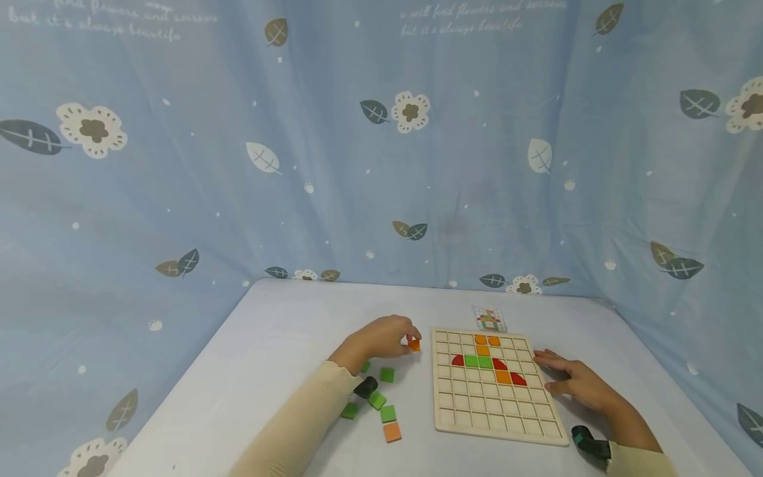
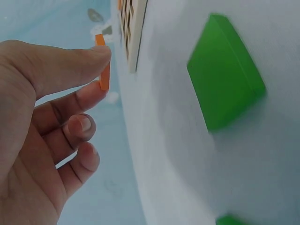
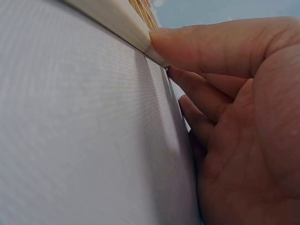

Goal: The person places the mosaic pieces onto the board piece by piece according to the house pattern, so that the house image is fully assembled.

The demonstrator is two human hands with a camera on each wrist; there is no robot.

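Observation:
My left hand (image 1: 386,336) pinches an orange piece (image 1: 414,345) between thumb and forefinger, just left of the wooden grid board (image 1: 471,434). In the left wrist view the orange piece (image 2: 105,70) is seen edge-on, held above the table. My right hand (image 1: 581,384) rests at the board's right edge; in the right wrist view the thumb of that hand (image 3: 220,79) touches the side of the board (image 3: 117,23). Orange, green and red pieces lie in the board's upper and middle cells, among them two orange round ones (image 1: 494,341) at the top.
Several green squares (image 1: 387,375) and an orange square (image 1: 392,432) lie on the white table left of the board. Behind the board is a small pattern card (image 1: 491,319). A blue patterned curtain (image 1: 334,165) hangs at the back and sides.

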